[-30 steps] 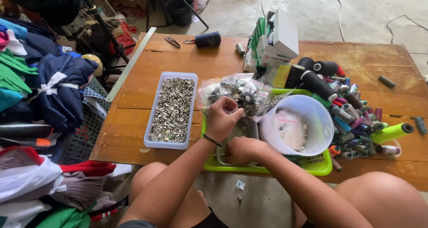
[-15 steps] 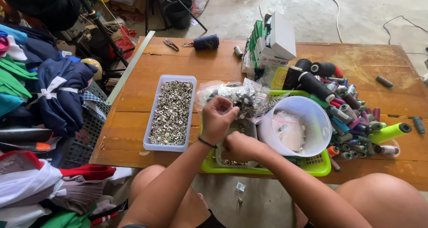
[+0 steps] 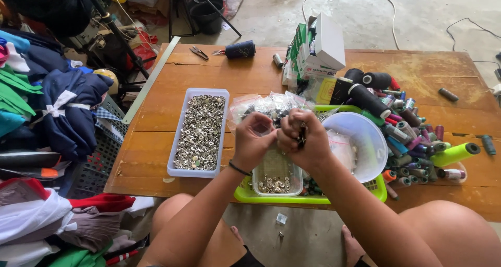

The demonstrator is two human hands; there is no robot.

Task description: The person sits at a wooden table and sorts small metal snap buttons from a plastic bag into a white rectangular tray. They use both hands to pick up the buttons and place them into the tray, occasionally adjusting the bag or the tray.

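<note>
Surface: worn wooden table (image 3: 417,74) on concrete floor | left hand (image 3: 253,141) and right hand (image 3: 302,136) pinch a small dark fastener (image 3: 301,134) above the green tray (image 3: 313,198) | clear tub of snaps (image 3: 200,132) left | thread spools (image 3: 412,136) right | clothes pile (image 3: 47,110) beside table

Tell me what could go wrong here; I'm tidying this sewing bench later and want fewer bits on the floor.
Both hands, left hand and right hand, work a small dark piece above the small clear tub, which sits near the table edge; a dropped piece could miss it, and bits already lie on the floor. The thread spools are loosely piled and might roll off.
</note>
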